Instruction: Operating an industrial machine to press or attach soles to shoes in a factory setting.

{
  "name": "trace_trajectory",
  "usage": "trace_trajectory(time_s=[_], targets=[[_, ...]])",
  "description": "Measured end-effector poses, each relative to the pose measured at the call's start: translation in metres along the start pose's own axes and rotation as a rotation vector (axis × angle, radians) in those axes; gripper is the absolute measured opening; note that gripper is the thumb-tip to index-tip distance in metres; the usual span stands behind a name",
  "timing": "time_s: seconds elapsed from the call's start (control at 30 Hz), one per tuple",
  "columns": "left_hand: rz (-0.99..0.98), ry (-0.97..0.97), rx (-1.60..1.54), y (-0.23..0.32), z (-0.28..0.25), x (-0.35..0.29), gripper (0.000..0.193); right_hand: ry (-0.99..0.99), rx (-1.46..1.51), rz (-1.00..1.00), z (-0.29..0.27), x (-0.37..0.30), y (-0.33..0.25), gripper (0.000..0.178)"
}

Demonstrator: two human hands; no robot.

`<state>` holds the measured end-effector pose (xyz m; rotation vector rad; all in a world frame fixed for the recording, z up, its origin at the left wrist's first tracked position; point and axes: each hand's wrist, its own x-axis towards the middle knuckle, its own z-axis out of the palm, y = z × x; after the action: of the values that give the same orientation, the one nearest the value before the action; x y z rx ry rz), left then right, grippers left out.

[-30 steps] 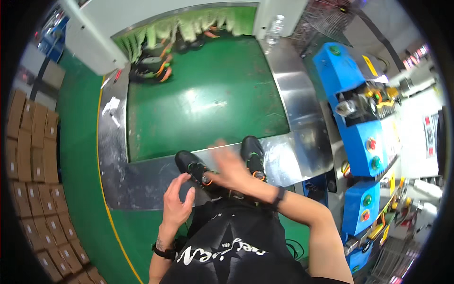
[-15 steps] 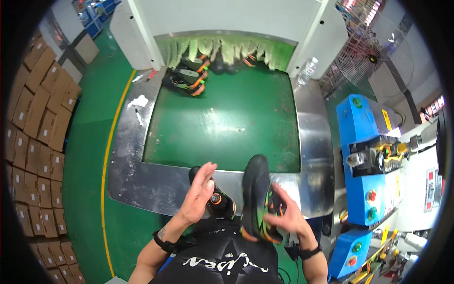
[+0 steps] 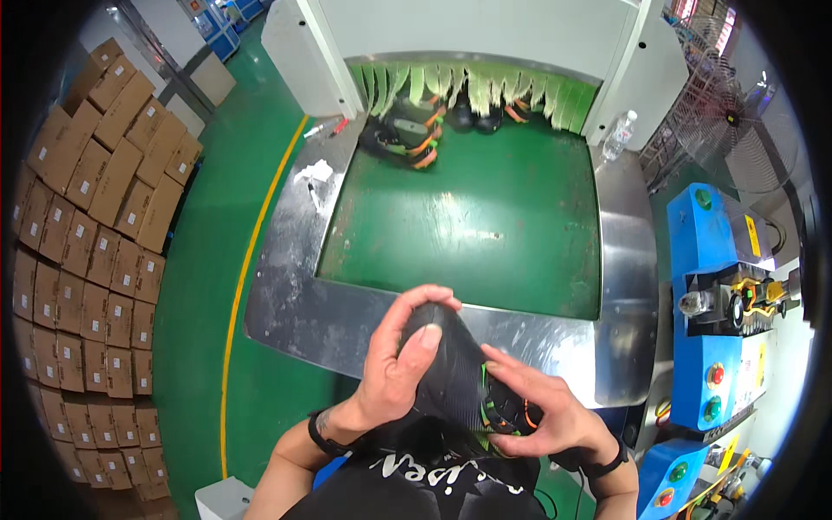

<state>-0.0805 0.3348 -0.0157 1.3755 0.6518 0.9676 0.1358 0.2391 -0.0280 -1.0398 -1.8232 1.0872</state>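
Observation:
A black shoe (image 3: 452, 368) with green and orange side details is held close to my chest, its toe pointing away from me. My left hand (image 3: 400, 360) wraps round the toe end, thumb on top. Along the right side, my right hand (image 3: 542, 406) grips the shoe near its green and orange parts. Part of the shoe's heel end is hidden against my shirt. Several black shoes with orange and green trim (image 3: 403, 139) lie at the far left of the green conveyor belt (image 3: 468, 221).
A metal frame (image 3: 282, 260) borders the belt, with crumpled white paper (image 3: 316, 172) and a pen on it. Green strips (image 3: 568, 100) hang at the machine opening. A clear bottle (image 3: 619, 136) stands far right, near blue button boxes (image 3: 706, 373). Cardboard boxes (image 3: 82, 286) are stacked left.
My left hand has moved from an open pose onto the shoe's toe. The second shoe at my left is no longer seen. The view has shifted, so the scene sits further right.

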Motion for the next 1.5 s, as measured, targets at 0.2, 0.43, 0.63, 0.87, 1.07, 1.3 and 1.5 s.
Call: trace_trajectory(time_s=[0.2,0.43,0.63,0.87,1.07,1.3,1.5], targets=[[-0.168,0.023,-0.228,-0.006,0.000,0.003,0.043,0.064,0.040,0.088,0.006,0.001,-0.010,0.082],[-0.027,0.014,-0.249,0.003,0.010,-0.007,0.068,0.107,0.104,0.053,0.010,-0.002,-0.024,0.082],[-0.109,0.038,-0.014,0.018,0.005,-0.001,0.071,0.110,0.125,0.031,0.008,0.005,-0.026,0.079],[-0.299,0.046,-0.108,0.000,0.011,0.014,0.072,0.228,0.190,0.132,0.025,-0.003,-0.007,0.082],[-0.059,0.018,-0.182,-0.008,0.015,-0.013,0.073,0.225,0.252,0.072,0.019,-0.002,-0.019,0.083],[-0.083,0.031,-0.078,-0.007,0.012,-0.014,0.070,0.203,0.129,0.026,0.019,0.002,-0.019,0.084],[-0.122,0.189,0.154,0.015,0.022,-0.013,0.069,0.240,0.131,0.025,0.026,0.003,-0.019,0.085]])
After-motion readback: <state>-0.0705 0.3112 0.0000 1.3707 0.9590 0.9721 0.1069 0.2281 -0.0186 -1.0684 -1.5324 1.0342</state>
